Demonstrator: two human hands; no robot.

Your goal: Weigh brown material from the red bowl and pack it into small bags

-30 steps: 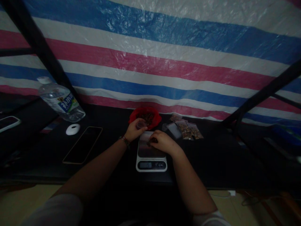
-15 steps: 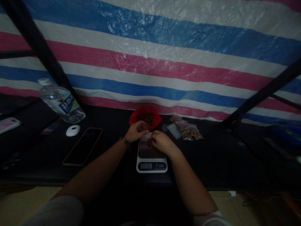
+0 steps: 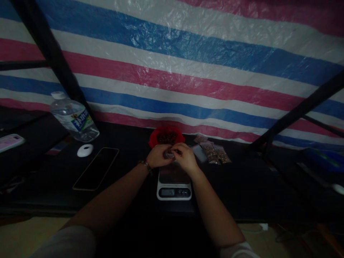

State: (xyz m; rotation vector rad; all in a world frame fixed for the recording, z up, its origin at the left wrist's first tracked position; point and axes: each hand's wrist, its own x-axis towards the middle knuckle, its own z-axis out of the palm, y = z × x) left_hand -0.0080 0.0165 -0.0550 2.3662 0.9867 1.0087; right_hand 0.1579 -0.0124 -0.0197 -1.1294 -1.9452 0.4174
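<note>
My left hand (image 3: 158, 156) is closed around a small clear cup (image 3: 169, 154), held just above the far end of a kitchen scale (image 3: 174, 193). The fingers of my right hand (image 3: 186, 156) are pinched together at the cup's mouth; what they hold is too small and dark to make out. The scale has a dark plate and a lit display whose digits are blurred. Right behind my hands sits a red plastic bag (image 3: 153, 138), rolled open like a bowl, with many small brown pieces (image 3: 167, 137) inside.
Several clear packets of brown bits (image 3: 212, 153) lie right of my hands, beside a pale translucent bag (image 3: 199, 153). On the left are a phone (image 3: 96, 168), a white rounded object (image 3: 85, 150) and a large bottle (image 3: 76, 120). A striped sheet (image 3: 172, 86) hangs behind the black table.
My right hand has risen from the scale's plate to the cup's mouth. My left hand has brought the cup slightly right and down, so both hands now meet. The camera view has shifted slightly.
</note>
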